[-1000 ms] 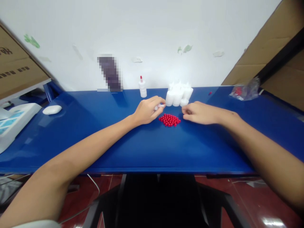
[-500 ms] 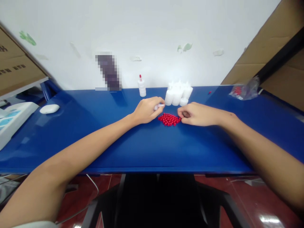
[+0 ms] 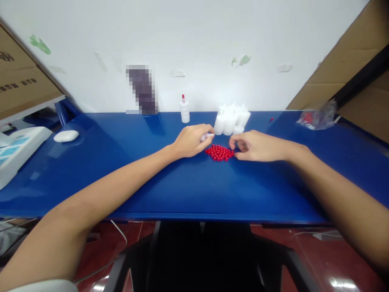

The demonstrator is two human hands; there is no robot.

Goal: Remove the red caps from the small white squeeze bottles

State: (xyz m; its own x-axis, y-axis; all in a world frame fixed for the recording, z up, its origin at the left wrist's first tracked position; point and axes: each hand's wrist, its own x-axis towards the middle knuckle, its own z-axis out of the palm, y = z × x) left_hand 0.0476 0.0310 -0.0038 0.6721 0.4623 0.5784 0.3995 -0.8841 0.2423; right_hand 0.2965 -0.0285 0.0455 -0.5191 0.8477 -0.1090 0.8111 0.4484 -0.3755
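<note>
My left hand (image 3: 193,140) is closed round a white nozzle piece (image 3: 207,136) whose narrow tip points right; the fingers hide the rest of it. Just to the right of that hand lies a pile of small red caps (image 3: 219,153) on the blue table. At the pile's right edge, my right hand (image 3: 253,147) has its thumb and fingers apart, with nothing visible between them. Behind the pile, several white bottles (image 3: 229,121) stand close together. A single white bottle with a red cap on its nozzle (image 3: 184,111) stands upright near the wall.
A clear plastic bag (image 3: 319,117) with red caps lies at the back right, and one loose red cap (image 3: 272,119) sits to its left. At the left are a white oval case (image 3: 66,136) and a white device (image 3: 18,154). Cardboard (image 3: 337,69) flanks the right side.
My right thumb and fingers have spread apart beside the red caps. The left hand keeps its grip on the white piece. The whole view has shifted slightly.
</note>
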